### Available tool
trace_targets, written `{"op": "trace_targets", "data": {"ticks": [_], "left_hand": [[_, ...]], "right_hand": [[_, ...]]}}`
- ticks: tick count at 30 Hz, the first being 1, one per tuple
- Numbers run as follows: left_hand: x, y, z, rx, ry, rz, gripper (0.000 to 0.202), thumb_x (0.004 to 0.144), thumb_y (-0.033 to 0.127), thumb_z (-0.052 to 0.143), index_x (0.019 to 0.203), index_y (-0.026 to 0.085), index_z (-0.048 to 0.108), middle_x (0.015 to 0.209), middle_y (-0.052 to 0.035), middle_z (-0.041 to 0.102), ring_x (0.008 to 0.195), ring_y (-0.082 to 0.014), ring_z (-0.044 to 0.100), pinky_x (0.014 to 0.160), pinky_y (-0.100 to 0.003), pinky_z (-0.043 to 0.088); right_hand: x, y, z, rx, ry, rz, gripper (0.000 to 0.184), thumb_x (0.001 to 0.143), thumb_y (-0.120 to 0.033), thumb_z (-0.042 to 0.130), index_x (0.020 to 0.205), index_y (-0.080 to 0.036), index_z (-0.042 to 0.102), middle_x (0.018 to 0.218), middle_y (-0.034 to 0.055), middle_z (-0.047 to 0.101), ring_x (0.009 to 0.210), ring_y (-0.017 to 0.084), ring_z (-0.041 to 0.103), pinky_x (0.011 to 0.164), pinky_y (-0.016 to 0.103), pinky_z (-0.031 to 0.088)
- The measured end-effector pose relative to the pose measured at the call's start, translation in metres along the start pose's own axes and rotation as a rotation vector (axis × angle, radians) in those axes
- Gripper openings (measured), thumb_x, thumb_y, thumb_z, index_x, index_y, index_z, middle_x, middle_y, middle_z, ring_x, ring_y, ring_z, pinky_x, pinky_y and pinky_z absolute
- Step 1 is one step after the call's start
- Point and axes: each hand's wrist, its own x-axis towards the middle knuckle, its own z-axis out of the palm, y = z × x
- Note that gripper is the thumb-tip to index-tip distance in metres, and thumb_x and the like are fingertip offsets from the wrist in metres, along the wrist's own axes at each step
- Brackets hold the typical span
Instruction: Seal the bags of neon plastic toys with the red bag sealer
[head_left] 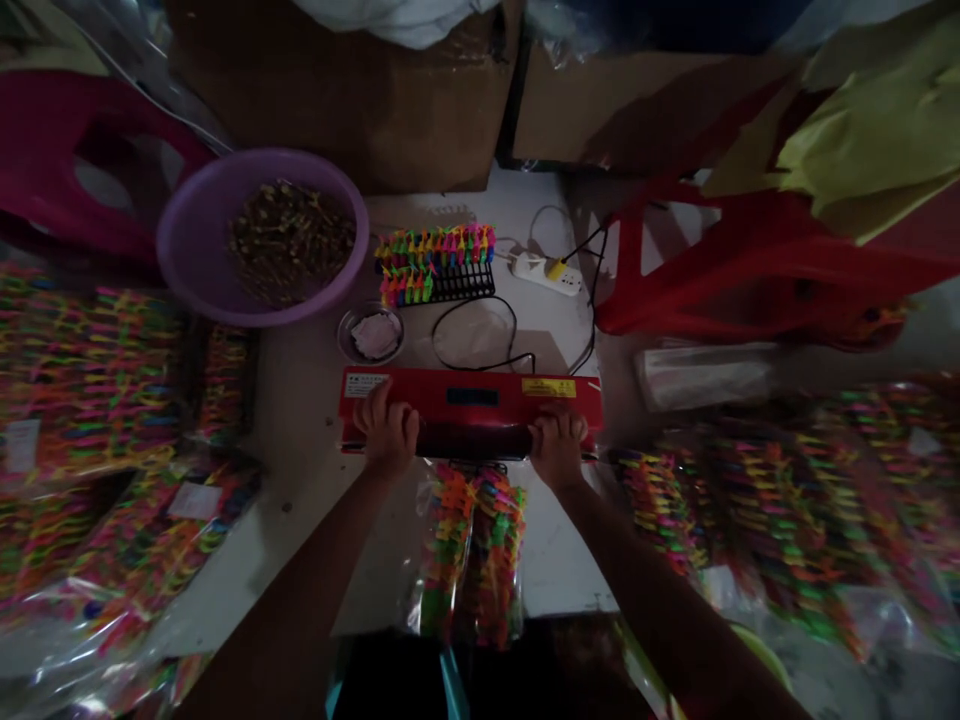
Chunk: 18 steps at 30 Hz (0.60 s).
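Note:
A red heat sealer (480, 398) lies across the white floor in front of me. My left hand (387, 432) presses down on its left end with the fingers curled over the top. My right hand (556, 447) does the same on the right end. A clear plastic bag (472, 550) filled with small multicoloured pieces runs from under the sealer's bar back toward me, between my forearms.
A purple basin (196, 212) of brown bits stands at the back left, beside a small clear dish (370, 333). A black rack of coloured pieces (436, 262), a power strip (546, 272), a red plastic stool (750, 270), cardboard boxes (360, 90) and piles of filled bags (97, 420) surround me.

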Motion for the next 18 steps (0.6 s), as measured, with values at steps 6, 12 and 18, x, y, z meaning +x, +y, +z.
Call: {"op": "trace_targets", "data": {"ticks": [6,12,18], "left_hand": [[-0.0039,0.0032,0.0122,0.068,0.013,-0.072,0.034,0.085,0.031,0.048,0.113,0.015,0.059,0.134,-0.0184,0.047,0.130,-0.0303,0.032,0.106,-0.054,0.015],[-0.0029,0.0034,0.0103,0.113,0.010,-0.051,0.031,0.084,0.030,0.050,0.111,0.017,0.061,0.130,-0.0165,0.052,0.127,-0.0304,0.038,0.106,-0.054,0.017],[0.0006,0.0044,0.0078,0.110,-0.023,-0.069,0.034,0.086,0.030,0.048,0.114,0.017,0.061,0.135,-0.0185,0.047,0.127,-0.0315,0.038,0.105,-0.056,0.018]], "right_hand": [[-0.0015,-0.0037,0.0035,-0.013,0.069,-0.077,0.005,0.084,-0.018,0.049,0.082,-0.020,0.053,0.112,0.0089,0.057,0.112,0.024,0.045,0.096,0.044,0.031],[-0.0011,-0.0021,0.0023,-0.033,0.034,-0.121,0.005,0.082,-0.015,0.050,0.084,-0.020,0.052,0.112,0.0096,0.057,0.111,0.024,0.047,0.094,0.044,0.035],[0.0019,-0.0049,0.0015,-0.047,0.025,-0.112,0.006,0.083,-0.016,0.048,0.081,-0.020,0.052,0.111,0.0094,0.057,0.110,0.024,0.047,0.094,0.044,0.036]]}}
